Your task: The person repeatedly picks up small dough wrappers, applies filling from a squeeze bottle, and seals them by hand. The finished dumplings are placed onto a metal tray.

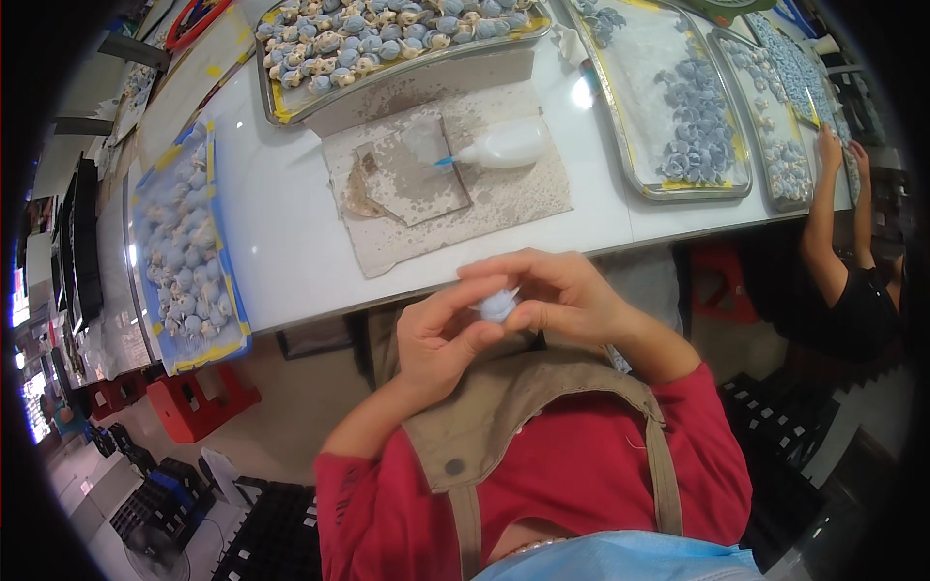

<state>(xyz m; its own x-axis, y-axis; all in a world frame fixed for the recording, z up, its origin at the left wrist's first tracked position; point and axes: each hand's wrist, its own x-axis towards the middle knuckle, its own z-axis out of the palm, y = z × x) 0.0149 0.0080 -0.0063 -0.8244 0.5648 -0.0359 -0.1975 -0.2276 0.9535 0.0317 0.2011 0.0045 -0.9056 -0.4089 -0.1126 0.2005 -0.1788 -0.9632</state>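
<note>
My left hand [438, 337] and my right hand [570, 295] meet in front of my chest, near the table's front edge. Between their fingertips sits a small pale blue piece [498, 305] with a rounded body and a thin pointed bit on top. Fingers of both hands close around it and hide part of its shape. Just beyond lies a stained cardboard sheet [383, 254] with a smeared flat plate [407, 198] on it. A white squeeze bottle [509, 143] with a blue tip rests on its side there.
Several trays stand around: one of blue-and-cream pieces [397, 39] at the back, a blue-rimmed one [244, 329] at left, one of curled blue pieces [697, 116] at right. Red stools [199, 402] stand below. Another person's hands [831, 147] work at far right.
</note>
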